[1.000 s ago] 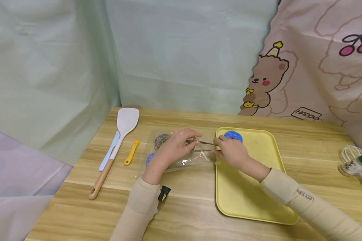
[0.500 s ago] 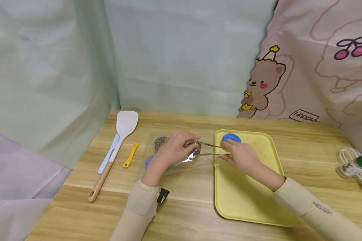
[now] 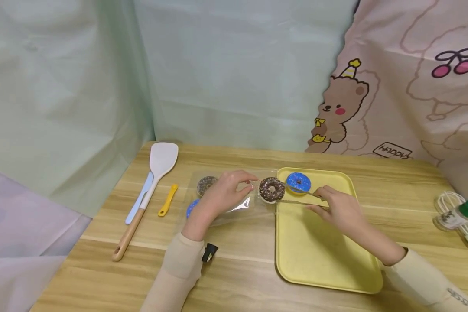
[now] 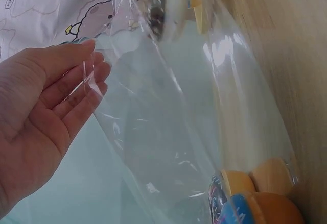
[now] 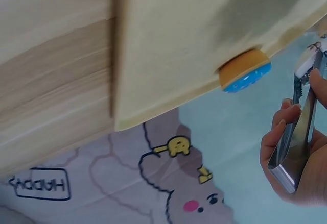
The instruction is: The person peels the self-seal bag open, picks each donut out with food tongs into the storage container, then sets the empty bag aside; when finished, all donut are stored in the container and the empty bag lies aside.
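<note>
My left hand (image 3: 246,184) pinches the open end of a clear plastic bag (image 3: 234,208) lying on the wooden table; in the left wrist view its fingertips (image 4: 94,66) touch the bag film (image 4: 179,122). Inside the bag lie a chocolate doughnut (image 3: 206,184) and a blue doughnut (image 3: 192,208). My right hand (image 3: 320,199) grips metal tongs (image 3: 298,196), also seen as tongs (image 5: 299,132) in the right wrist view. The tongs clamp a chocolate sprinkled doughnut (image 3: 271,190) at the left rim of the yellow tray (image 3: 320,251). A blue doughnut (image 3: 298,182) sits in the tray's far left corner.
A white spatula with a wooden handle (image 3: 156,173), a pale blue spatula (image 3: 140,203) and a small yellow tool (image 3: 168,200) lie left of the bag. A whisk (image 3: 450,201) and a green-capped bottle (image 3: 458,214) are at the right edge. Curtains hang behind the table.
The tongs have pulled the chocolate doughnut out of the bag and to the right, up to the tray's rim. My right hand moved right; my left hand stayed on the bag.
</note>
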Demonstrator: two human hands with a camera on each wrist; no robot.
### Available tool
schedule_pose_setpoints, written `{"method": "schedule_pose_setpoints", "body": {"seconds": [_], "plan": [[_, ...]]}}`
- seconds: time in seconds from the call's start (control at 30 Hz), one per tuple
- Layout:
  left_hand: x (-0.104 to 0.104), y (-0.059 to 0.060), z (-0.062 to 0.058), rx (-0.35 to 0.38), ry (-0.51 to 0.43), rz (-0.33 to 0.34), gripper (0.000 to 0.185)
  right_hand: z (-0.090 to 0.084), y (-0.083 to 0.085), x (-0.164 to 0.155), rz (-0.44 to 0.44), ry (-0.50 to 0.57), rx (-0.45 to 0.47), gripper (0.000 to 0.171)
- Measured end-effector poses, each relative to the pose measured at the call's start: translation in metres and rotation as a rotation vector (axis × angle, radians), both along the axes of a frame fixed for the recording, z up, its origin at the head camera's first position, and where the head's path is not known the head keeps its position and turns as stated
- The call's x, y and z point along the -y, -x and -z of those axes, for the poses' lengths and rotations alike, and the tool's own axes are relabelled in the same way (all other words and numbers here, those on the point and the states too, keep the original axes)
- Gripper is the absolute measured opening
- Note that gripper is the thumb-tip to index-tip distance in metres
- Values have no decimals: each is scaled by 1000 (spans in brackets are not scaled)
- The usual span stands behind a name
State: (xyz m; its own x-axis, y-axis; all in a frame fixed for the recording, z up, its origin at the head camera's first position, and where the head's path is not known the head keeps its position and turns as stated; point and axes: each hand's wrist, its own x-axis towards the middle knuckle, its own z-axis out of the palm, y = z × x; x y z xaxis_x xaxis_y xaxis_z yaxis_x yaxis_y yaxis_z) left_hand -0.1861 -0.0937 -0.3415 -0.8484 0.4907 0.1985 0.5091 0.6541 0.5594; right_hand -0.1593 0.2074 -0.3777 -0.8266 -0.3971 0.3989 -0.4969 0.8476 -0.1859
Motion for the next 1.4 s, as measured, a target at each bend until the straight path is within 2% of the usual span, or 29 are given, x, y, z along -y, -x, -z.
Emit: {"method": "schedule_pose_setpoints", "body": {"seconds": [0.13,0.43,0.73,0.9,1.2,1.4], "plan": [[-1,0,-1,-14,4,7,27,-2,-9,-17,12,21,-10,31],[-2,-1,0,11,16,7,26,-3,-23,-53,65,50,-67,31],[0,-2,-3,21,9,4,27,-4,-28,-85,174,70,-28,31],[-2,-3,-3,29,-5,35,27,-3,-28,-103,210,50,14,30],[-2,-2,-2,-2,2,23,27,-6,-19,-128,268,-49,143,40],[1,-3,-3,-8,15,26,28,-2,-16,-133,278,-82,226,38]]}}
